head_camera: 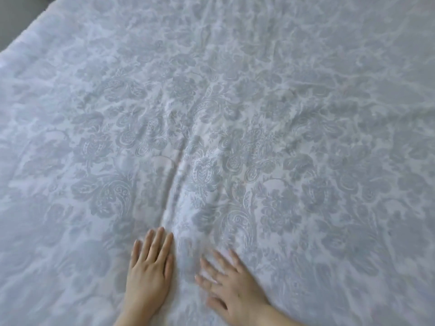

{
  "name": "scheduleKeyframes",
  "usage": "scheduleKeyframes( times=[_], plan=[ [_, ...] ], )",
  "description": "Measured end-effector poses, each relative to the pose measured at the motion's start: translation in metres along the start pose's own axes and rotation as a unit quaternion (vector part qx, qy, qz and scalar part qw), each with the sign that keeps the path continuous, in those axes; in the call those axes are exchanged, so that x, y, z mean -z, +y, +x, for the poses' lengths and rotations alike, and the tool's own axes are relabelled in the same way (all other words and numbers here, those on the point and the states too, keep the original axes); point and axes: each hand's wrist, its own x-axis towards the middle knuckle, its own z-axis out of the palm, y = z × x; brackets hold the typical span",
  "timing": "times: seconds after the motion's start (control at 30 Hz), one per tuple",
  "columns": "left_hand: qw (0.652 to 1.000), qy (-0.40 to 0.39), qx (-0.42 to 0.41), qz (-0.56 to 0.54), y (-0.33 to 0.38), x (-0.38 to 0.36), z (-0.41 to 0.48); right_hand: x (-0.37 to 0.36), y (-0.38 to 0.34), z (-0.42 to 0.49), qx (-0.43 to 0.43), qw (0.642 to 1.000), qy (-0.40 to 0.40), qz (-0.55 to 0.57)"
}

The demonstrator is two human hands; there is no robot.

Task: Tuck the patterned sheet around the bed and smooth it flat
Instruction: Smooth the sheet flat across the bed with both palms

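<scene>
The patterned sheet point(306, 114) is lying spread over the bed point(28, 36), covering it from the near edge right out to the far side. It is a soft, matte cloth with a white ground, and pale grey-blue paisley and leafy floral scrolls are curling all over it.

The left hand point(149, 267) is resting palm down near the bed's near edge, with its fingers straight and held close together. It is pressing flat on the cloth and gripping nothing. The right hand point(233, 285) is lying just beside it, also palm down, with its fingers fanned wide and angled towards the left. It is showing a little blurred, and it too is open on the fabric and holding nothing.

Between the two hands a long raised crease point(175, 184) is running from the near edge up towards the middle of the bed. It is a narrow, rounded ridge, casting a thin shadow along its left side. Around its far end, shorter wrinkles point(164, 118) are fanning out in shallow puckers, and finer ripples are showing towards the far right corner.

Past the far left corner a smooth grey surface point(14, 20) is peeking in, and I cannot tell what it is.
</scene>
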Motion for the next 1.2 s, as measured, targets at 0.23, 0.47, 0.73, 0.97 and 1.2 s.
scheduleKeyframes(
  times=[0.23, 0.47, 0.73, 0.97, 1.2],
  plan=[
    [0.989, 0.143, -0.028, -0.011, -0.011, 0.050, 0.017, 0.081, 0.128, 0.049, -0.052, 0.982, 0.143, 0.117],
    [0.962, 0.088, 0.252, 0.052, -0.141, 0.037, 0.049, 0.067, 0.134, 0.166, -0.328, 0.934, 0.141, 0.016],
    [0.914, 0.075, 0.396, -0.053, -0.128, -0.009, -0.092, -0.011, -0.088, 0.049, 0.260, 0.964, -0.004, 0.052],
    [0.930, 0.163, 0.330, 0.011, -0.112, 0.062, -0.028, 0.094, 0.029, 0.165, -0.037, 0.978, 0.159, 0.129],
    [0.977, 0.086, 0.197, -0.006, -0.037, -0.004, -0.014, -0.008, -0.059, 0.086, 0.050, 0.995, 0.083, 0.023]
  ],
)
